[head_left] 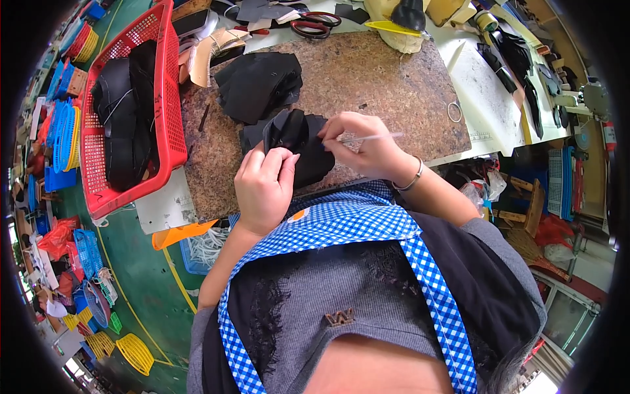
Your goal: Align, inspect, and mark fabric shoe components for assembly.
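Observation:
My left hand (266,184) is closed on a bunch of black sheet pieces (287,131), fabric or thin leather, with thumb and fingers pinching their near edge. The pieces are folded upward and stand partly upright over more black pieces lying on the board. Just right of them, my right hand (367,148) is closed, with a thin pale stick (384,136) like a pen refill held in its fingers and pointing right. Its fingertips reach the right edge of the black pieces. Beyond both hands lies another loose pile of black pieces (259,85).
A mottled brown board (407,98) covers the work table. On the left stands a red plastic basket (172,125) with black pieces inside. Red-handled scissors (315,25) lie at the far edge. A ring (454,112) sits at the board's right, near white sheets (489,92).

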Demonstrator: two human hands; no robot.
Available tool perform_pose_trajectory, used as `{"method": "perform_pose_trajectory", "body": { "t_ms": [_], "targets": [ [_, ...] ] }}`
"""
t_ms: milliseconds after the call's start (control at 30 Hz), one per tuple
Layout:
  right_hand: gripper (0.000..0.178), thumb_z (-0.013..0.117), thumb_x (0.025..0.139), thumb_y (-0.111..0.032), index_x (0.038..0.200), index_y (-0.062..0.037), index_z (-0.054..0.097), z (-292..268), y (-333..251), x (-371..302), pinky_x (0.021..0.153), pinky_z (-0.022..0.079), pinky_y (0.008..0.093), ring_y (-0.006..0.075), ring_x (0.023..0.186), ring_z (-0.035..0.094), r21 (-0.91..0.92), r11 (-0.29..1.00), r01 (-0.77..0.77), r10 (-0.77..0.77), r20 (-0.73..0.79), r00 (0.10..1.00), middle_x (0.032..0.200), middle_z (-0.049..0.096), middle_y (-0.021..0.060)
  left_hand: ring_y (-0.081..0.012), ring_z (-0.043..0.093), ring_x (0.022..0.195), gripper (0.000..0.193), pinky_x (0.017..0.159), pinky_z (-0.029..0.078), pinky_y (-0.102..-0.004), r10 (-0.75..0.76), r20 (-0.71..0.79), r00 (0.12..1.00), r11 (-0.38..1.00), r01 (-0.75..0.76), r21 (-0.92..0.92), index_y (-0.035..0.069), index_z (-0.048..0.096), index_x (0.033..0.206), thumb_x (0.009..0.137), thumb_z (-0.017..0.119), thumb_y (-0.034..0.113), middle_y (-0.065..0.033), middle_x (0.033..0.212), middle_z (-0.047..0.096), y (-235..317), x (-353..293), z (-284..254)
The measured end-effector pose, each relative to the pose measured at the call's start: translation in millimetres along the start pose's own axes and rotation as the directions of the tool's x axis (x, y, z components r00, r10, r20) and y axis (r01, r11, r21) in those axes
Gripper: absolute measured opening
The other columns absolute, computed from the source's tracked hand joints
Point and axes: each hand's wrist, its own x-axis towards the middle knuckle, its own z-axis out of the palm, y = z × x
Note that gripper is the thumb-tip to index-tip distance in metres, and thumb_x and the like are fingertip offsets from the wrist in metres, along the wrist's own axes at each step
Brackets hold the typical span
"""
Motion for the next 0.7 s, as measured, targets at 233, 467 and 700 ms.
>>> {"method": "perform_pose_trajectory", "body": {
  "t_ms": [233, 467, 700],
  "targets": [
    [0.011, 0.07, 0.078, -0.002, 0.083, -0.0036, 0.06, 3, 1, 2, 0.078, 0.053, 0.0366, 0.0297, 0.089, 0.066, -0.189, 0.977, 0.1, -0.09, 0.058, 0.994, 0.095, 0.067, 0.0125, -0.0344, 0.062, 0.084, 0.013, 0.071, 0.051, -0.0434, -0.011, 0.015, 1.0, 1.0, 0.01, 0.022, 0.007, 0.065, 0.091, 0.079, 0.066, 0.003, -0.0135, 0.09, 0.061, -4, -7, 3],
    [0.009, 0.069, 0.079, -0.001, 0.083, -0.002, 0.06, 0, 0, 1, 0.077, 0.053, 0.0353, 0.0279, 0.088, 0.066, -0.186, 0.978, 0.096, -0.082, 0.078, 0.994, 0.094, 0.066, 0.0131, -0.0366, 0.061, 0.09, 0.017, 0.075, 0.051, -0.0437, 0.095, 0.026, 0.995, 0.993, -0.097, 0.061, 0.009, 0.068, 0.095, 0.078, 0.07, 0.006, -0.0156, 0.095, 0.062, 6, 0, 0],
    [0.007, 0.069, 0.079, -0.003, 0.082, -0.0018, 0.062, 2, -1, -7, 0.066, 0.052, 0.0294, 0.0185, 0.072, 0.067, 0.396, 0.913, -0.094, 0.161, -0.139, 0.977, 0.079, 0.067, 0.0094, -0.0367, 0.061, 0.087, 0.013, 0.073, 0.051, -0.0447, 0.127, -0.02, 0.992, 0.984, -0.123, 0.131, 0.007, 0.062, 0.087, 0.078, 0.071, 0.009, -0.0152, 0.09, 0.06, 2, -4, 9]
  ]
}}
